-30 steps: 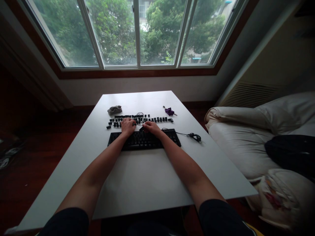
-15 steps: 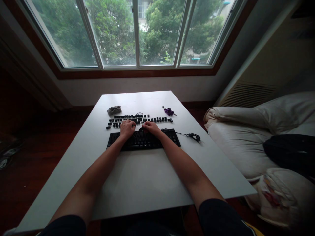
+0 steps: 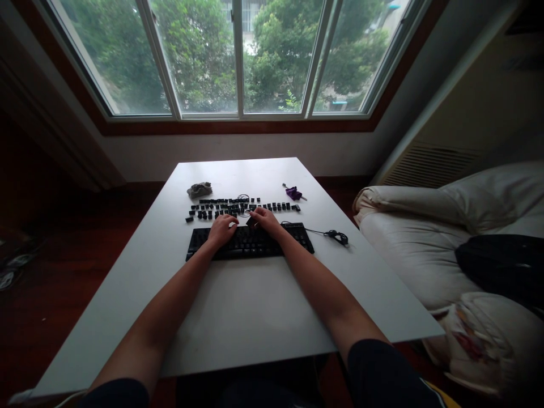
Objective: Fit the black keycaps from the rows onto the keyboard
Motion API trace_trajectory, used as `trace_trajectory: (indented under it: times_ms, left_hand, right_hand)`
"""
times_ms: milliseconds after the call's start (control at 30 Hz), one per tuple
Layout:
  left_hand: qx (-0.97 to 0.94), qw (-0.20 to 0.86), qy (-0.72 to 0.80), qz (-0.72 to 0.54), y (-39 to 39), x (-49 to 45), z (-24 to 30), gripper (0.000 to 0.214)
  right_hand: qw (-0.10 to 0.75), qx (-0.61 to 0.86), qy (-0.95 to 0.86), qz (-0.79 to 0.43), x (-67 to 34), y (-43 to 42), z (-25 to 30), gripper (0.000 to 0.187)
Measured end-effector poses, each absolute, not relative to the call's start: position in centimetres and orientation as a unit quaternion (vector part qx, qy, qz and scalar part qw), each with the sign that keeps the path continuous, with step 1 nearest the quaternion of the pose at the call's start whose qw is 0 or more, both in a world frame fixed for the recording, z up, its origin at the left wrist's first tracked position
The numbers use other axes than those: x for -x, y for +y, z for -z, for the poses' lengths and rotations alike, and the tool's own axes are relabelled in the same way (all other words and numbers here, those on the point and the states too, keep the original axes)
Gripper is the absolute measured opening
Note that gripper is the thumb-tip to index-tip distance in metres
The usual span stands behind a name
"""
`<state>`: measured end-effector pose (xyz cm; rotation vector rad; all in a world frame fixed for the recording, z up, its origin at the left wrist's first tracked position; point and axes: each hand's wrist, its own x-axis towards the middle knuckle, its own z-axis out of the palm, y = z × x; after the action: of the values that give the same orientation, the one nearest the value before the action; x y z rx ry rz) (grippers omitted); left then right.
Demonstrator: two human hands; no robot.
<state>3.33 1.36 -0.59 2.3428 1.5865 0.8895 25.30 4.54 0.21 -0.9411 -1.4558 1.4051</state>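
A black keyboard (image 3: 250, 249) lies on the white table (image 3: 229, 317), with my forearms reaching over it. My right hand (image 3: 265, 220) is closed over the keyboard's far edge, its fingertips pinching a small dark piece (image 3: 250, 222). That piece is too small to make out fully. A thin pale ring (image 3: 244, 213) shows beside those fingertips. Over the left part of the keyboard rests my left hand (image 3: 222, 230), its thumb and curved fingers apart and nothing visible between them. Loose black keycaps (image 3: 278, 207) stand in rows just beyond both hands.
A grey crumpled cloth (image 3: 199, 190) lies at the back left of the table. Toward the back right is a purple thing with a stick (image 3: 294, 193). The keyboard's coiled cable (image 3: 336, 236) lies at right. A pale sofa (image 3: 408, 238) stands right of the table.
My left hand has drawn back slightly toward me, away from the dark piece, and its fingers have parted. My right hand has shifted slightly, still pinching the piece.
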Motion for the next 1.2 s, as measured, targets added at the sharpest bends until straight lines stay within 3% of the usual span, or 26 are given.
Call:
trace_trajectory:
  times_ms: [333,667,1200]
  left_hand:
    - [-0.803,0.101,0.533,-0.247,0.9,-3.5,0.2,0.020]
    - [-0.803,0.084,0.541,-0.233,0.7,-3.6,0.1,0.021]
    - [-0.803,0.083,0.547,-0.221,0.9,-3.6,0.0,0.018]
  right_hand:
    - [0.508,0.328,-0.618,-0.503,-24.7,4.1,-0.6,0.041]
    - [0.470,0.315,-0.731,-0.381,-22.8,2.4,-1.1,0.031]
    - [0.431,0.300,-0.794,-0.306,-21.9,0.4,-2.4,0.028]
